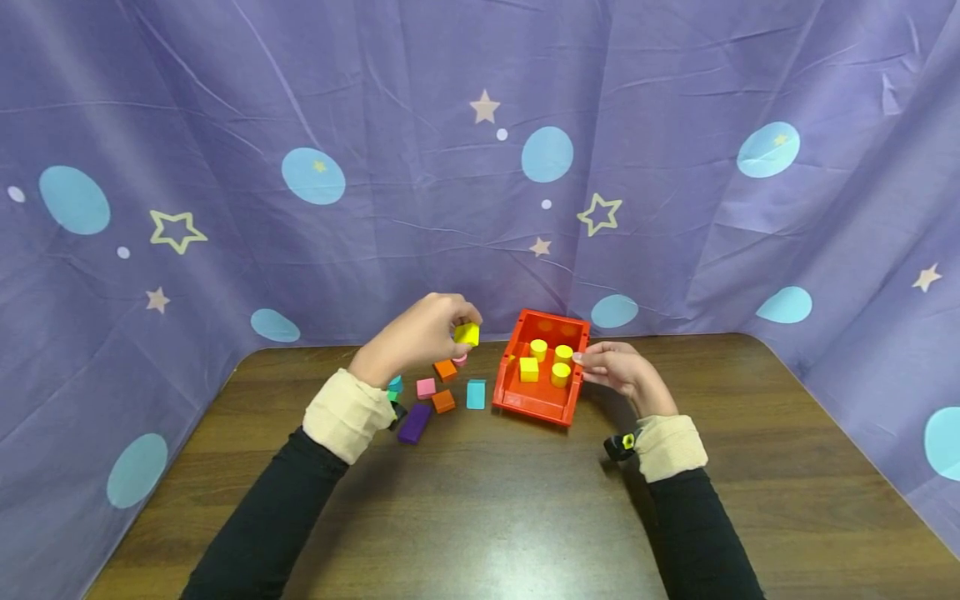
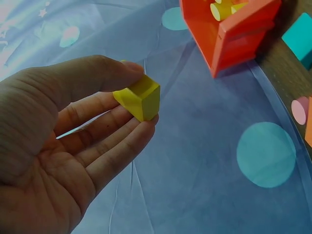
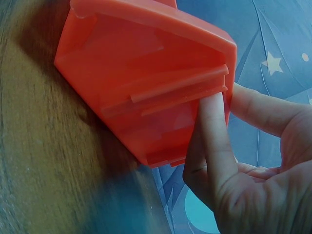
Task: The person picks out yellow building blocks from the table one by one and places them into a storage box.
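Observation:
Between thumb and fingertips, my left hand (image 1: 427, 329) pinches a yellow block (image 2: 141, 100) above the back of the table, left of the red bin. The left wrist view shows the block's flat faces, with the palm turned inward. My right hand (image 1: 626, 372) grips the right side wall of the open-fronted red bin (image 1: 535, 408); in the right wrist view its fingers (image 3: 214, 131) lie against the outer wall. Inside the bin are a yellow cube (image 1: 528, 370) and several yellow cylinders (image 1: 560, 375).
Left of the bin lie a light-blue block (image 1: 476, 394), two orange blocks (image 1: 444, 402), a pink block (image 1: 426, 388) and a purple block (image 1: 415, 423). Green and teal pieces (image 1: 394, 385) are partly behind the left wrist. A purple patterned curtain (image 1: 420, 100) rises behind the wooden table (image 1: 480, 517).

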Tool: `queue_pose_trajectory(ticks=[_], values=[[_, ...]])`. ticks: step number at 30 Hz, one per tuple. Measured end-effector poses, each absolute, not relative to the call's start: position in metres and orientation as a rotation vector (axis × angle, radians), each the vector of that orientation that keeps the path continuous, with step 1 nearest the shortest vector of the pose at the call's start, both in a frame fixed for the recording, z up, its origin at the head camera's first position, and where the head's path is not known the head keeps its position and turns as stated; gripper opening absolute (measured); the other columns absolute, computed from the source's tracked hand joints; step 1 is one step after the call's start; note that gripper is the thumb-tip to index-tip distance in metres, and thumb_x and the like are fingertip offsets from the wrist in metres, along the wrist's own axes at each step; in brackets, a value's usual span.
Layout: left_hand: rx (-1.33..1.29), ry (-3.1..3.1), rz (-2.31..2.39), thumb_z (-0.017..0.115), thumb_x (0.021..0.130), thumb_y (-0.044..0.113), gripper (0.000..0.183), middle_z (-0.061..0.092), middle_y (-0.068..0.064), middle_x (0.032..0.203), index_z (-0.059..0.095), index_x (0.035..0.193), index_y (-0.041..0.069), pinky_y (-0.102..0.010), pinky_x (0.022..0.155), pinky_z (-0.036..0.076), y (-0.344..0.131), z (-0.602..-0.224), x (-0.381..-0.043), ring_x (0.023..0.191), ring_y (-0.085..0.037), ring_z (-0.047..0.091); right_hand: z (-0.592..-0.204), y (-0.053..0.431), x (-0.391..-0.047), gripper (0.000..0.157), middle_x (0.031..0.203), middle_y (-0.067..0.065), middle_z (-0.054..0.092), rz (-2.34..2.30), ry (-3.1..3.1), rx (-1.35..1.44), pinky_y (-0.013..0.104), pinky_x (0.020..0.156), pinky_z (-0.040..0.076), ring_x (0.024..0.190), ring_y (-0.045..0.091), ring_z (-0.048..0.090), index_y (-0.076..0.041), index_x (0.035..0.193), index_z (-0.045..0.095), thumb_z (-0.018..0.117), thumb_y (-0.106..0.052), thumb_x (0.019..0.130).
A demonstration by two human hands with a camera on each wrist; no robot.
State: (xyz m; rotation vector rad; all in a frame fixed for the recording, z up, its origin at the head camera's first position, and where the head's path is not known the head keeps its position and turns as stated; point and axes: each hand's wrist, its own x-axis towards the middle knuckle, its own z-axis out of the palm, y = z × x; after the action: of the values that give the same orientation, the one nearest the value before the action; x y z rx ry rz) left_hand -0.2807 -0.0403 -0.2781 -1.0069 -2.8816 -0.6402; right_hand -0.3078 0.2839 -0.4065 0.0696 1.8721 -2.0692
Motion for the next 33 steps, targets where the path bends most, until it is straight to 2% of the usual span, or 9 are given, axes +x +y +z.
queue_pose_trajectory(ticks=[10, 15, 21, 22, 27, 33], values=[[-1.084, -2.878, -0.588, 0.077, 0.085, 0.003, 0.031, 0.070, -0.011, 0.102, 0.073, 0.115, 0.000, -0.031, 0.079, 0.055, -0.023, -0.275, -0.285, 0.085, -0.021, 0.065, -0.406, 0.283, -0.308, 0.008, 0.080, -0.004, 0.067, -2.056, 1.887, 0.083, 0.019, 0.071, 0.059, 0.074, 0.004, 0.067, 0.003, 0.105, 0.050, 0.054, 0.005, 0.099], [-1.105, -2.877, -0.561, 0.077, 0.085, 0.004, 0.030, 0.069, -0.009, 0.098, 0.073, 0.115, 0.001, -0.027, 0.074, 0.051, -0.015, -0.274, -0.286, 0.077, -0.015, 0.059, -0.405, 0.283, -0.308, 0.008, 0.080, -0.004, 0.066, -2.049, 1.902, 0.092, 0.019, 0.070, 0.059, 0.074, 0.004, 0.067, 0.003, 0.105, 0.050, 0.054, 0.005, 0.099], [-1.102, -2.937, -0.622, 0.072, 0.088, 0.003, 0.026, 0.067, -0.011, 0.101, 0.072, 0.115, 0.002, -0.022, 0.052, 0.054, -0.007, -0.275, -0.286, 0.051, -0.012, 0.060, -0.403, 0.281, -0.308, 0.007, 0.080, -0.004, 0.067, -2.059, 1.901, 0.090, 0.020, 0.070, 0.059, 0.073, 0.005, 0.067, 0.004, 0.105, 0.051, 0.055, 0.005, 0.098], [-1.106, -2.940, -0.615, 0.072, 0.089, 0.004, 0.026, 0.067, -0.010, 0.101, 0.072, 0.115, 0.003, -0.022, 0.051, 0.053, -0.006, -0.275, -0.287, 0.053, -0.012, 0.060, -0.403, 0.281, -0.308, 0.007, 0.080, -0.003, 0.067, -2.060, 1.905, 0.094, 0.020, 0.070, 0.059, 0.073, 0.005, 0.067, 0.005, 0.105, 0.051, 0.055, 0.005, 0.098], [-1.151, -2.909, -0.528, 0.077, 0.085, 0.004, 0.028, 0.070, -0.009, 0.101, 0.074, 0.113, 0.002, -0.022, 0.067, 0.050, 0.002, -0.279, -0.289, 0.079, -0.016, 0.059, -0.403, 0.281, -0.308, 0.006, 0.078, -0.003, 0.067, -2.062, 1.920, 0.111, 0.020, 0.069, 0.059, 0.072, 0.005, 0.067, 0.005, 0.103, 0.052, 0.055, 0.007, 0.097], [-1.165, -2.939, -0.484, 0.078, 0.085, 0.005, 0.031, 0.071, -0.008, 0.104, 0.074, 0.116, 0.002, -0.027, 0.072, 0.048, 0.011, -0.284, -0.289, 0.085, -0.019, 0.057, -0.400, 0.278, -0.306, 0.007, 0.078, -0.004, 0.067, -2.051, 1.949, 0.116, 0.020, 0.068, 0.059, 0.071, 0.005, 0.067, 0.006, 0.103, 0.052, 0.055, 0.007, 0.097]])
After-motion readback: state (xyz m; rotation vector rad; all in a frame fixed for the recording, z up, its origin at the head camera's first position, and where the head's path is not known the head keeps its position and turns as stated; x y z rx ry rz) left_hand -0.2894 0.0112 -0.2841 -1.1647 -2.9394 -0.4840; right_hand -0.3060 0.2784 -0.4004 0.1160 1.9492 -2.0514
